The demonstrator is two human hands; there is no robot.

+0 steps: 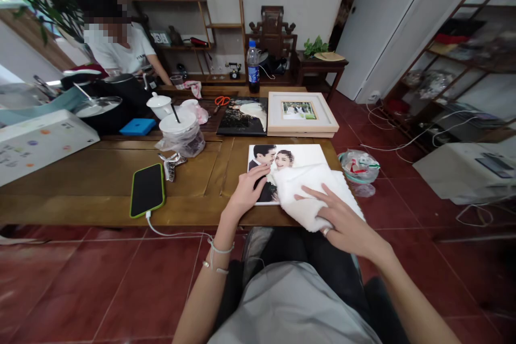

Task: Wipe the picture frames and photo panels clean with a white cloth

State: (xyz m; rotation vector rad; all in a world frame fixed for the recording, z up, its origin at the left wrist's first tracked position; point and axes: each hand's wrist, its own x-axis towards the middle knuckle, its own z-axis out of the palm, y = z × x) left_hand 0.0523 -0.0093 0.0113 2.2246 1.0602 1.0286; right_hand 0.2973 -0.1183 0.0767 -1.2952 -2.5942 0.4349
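Observation:
A white-bordered wedding photo panel [288, 155] lies flat on the wooden table in front of me. On its left part rests my left hand [246, 189], palm down with the fingers stretched out over the picture. My right hand [336, 220] holds a folded white towel [308, 180], its fingers spread over the top and part of the cloth bunched near the thumb. That towel covers the right side of the panel and hangs past the table's front right corner. Whatever the panel shows under the towel is hidden.
Behind the panel lie a dark photo panel [242, 118], a white framed photo [298, 128], orange scissors [221, 101] and a bottle [253, 67]. Leftward are a bagged cup [181, 131] and a charging phone [147, 191]. Across the table sits a person [121, 48]. A bin [358, 165] stands right.

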